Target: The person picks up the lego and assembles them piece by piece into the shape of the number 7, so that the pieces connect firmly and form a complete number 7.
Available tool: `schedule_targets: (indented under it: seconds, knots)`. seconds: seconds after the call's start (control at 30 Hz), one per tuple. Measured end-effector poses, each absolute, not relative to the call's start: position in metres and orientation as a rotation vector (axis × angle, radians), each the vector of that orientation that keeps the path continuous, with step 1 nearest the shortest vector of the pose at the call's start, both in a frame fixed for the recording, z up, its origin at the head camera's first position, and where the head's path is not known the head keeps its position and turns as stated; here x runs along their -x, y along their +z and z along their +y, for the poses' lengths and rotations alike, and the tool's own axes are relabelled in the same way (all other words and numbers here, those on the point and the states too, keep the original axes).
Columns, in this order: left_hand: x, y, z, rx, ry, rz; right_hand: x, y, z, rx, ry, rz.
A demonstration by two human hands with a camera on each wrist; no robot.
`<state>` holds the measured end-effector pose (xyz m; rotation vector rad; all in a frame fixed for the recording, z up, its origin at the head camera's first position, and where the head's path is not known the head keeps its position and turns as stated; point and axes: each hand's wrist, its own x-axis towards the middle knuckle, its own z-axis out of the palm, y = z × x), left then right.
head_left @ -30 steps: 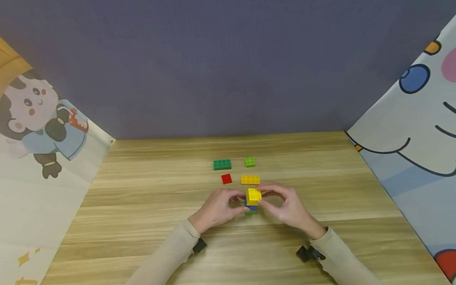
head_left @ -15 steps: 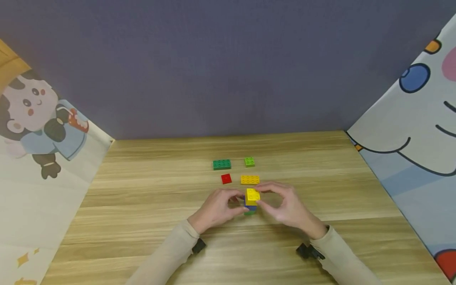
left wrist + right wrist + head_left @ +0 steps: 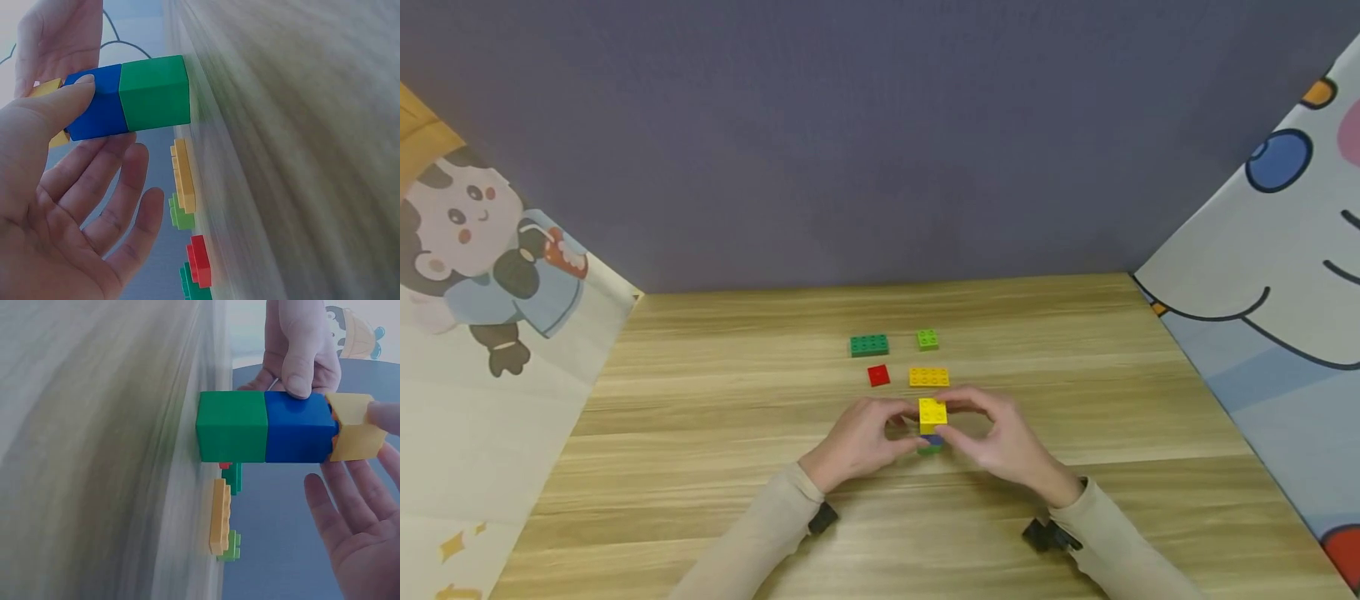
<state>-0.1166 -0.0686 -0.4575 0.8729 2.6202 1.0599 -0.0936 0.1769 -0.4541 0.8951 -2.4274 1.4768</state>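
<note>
Fingers and thumb of the left hand (image 3: 859,442), below the centre of the head view, pinch the blue block (image 3: 107,106), the thumb tip against its face. To the right, the right hand (image 3: 1006,437) grips the yellow block (image 3: 932,412) between thumb and fingers. Those 2 blocks belong to an upright stack of 3, low in the middle of the head view: yellow on top, blue between, and the green block (image 3: 232,427) lowest, seemingly on the wooden table (image 3: 700,383). A thin gap shows between yellow and blue in the right wrist view. Above the hands lie 4 loose pieces in 2 rows: dark green brick (image 3: 869,346) upper left, lime brick (image 3: 927,340) upper right, red piece (image 3: 878,376) lower left, long yellow brick (image 3: 928,377) lower right. A grey wall (image 3: 880,142) fills the top of the frame.
</note>
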Motion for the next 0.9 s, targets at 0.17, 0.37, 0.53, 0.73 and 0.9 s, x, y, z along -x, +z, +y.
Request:
schedule_targets:
  seconds: [0.17, 0.37, 0.53, 0.73, 0.9]
  knots:
    - [0.1155, -0.4561, -0.0685, -0.845, 1.058, 2.608, 0.0929, -0.4561, 0.1799, -0.895, 1.491, -2.401]
    - [0.1145, -0.4546, -0.0687, -0.829, 1.055, 2.608, 0.0933, -0.4586, 0.1806, -0.897, 1.49, -2.386]
    - [0.114, -0.4548, -0.0679, -0.828, 1.056, 2.603, 0.091, -0.4631, 0.1802, -0.869, 1.496, -2.384]
    - [0.1135, -0.4549, -0.0682, -0.823, 1.06, 2.603, 0.0893, -0.4647, 0.1776, -0.918, 1.397, -2.354]
    - [0.1143, -0.4555, -0.0687, -0.829, 1.066, 2.605, 0.0904, -0.463, 0.1785, -0.931, 1.342, -2.359]
